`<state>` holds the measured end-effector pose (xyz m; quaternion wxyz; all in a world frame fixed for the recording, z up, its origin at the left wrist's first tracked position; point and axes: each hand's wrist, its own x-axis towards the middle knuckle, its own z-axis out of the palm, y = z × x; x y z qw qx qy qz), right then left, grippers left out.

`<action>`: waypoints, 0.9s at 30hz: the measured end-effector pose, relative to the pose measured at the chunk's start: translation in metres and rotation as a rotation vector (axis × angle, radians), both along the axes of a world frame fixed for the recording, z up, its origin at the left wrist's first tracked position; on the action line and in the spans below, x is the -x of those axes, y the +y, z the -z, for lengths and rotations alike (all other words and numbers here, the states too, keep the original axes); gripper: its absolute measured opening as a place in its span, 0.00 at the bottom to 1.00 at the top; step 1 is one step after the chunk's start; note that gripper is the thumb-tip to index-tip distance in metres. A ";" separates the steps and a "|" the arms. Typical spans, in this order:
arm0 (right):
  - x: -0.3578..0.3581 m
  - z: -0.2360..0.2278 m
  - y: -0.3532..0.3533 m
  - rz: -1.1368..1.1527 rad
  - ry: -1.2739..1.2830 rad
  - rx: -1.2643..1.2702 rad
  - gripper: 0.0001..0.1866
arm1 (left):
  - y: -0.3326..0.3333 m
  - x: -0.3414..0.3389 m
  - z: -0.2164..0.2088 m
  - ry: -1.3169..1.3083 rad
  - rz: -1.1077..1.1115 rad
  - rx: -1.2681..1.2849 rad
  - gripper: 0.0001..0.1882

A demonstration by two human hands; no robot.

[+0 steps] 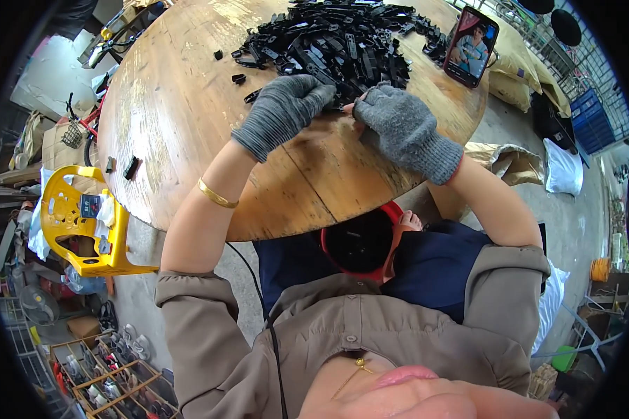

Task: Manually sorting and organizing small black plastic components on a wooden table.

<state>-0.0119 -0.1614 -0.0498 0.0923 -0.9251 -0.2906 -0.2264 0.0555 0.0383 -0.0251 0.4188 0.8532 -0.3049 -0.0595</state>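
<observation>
The black parts [335, 52] lie in a broad, jumbled heap on the round wooden desk [182, 105], just beyond both hands. Most are slim and oblong. They look like hard moulded plastic, so I judge each one light, stiff and rather slick; thin tabs or ends, if there are any, might snap under a bend. The long edges near the middle seem the best place to take hold, one part at a time, since the pieces lie tangled.

The grey-gloved left hand [290, 112] is at the heap's near edge, fingers curled inward. The grey-gloved right hand [402, 126] faces it, also curled, with the fingertips close to the left's. The gap between them is too small and shaded to read, so I cannot tell whether either grip is pinching a part.

A few strays [131, 167] sit apart toward the desk's left side. A phone [471, 47] stands propped right of the heap. Below the desk, a red container [393, 211] stands between the knees; a yellow chair [122, 234] is to the left.
</observation>
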 end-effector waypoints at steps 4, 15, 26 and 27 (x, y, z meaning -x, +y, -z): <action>0.004 0.001 -0.006 -0.007 -0.036 0.007 0.09 | 0.012 -0.004 -0.015 0.009 -0.219 0.102 0.15; 0.044 -0.004 -0.002 -0.083 0.020 -0.100 0.15 | 0.026 -0.019 -0.003 -0.326 -0.124 -0.689 0.21; 0.040 -0.006 -0.023 0.005 0.129 -0.139 0.10 | 0.014 -0.021 0.012 -0.055 -0.090 -0.147 0.20; 0.040 -0.007 -0.021 0.029 0.134 -0.130 0.10 | 0.013 -0.020 0.010 -0.022 -0.124 -0.092 0.18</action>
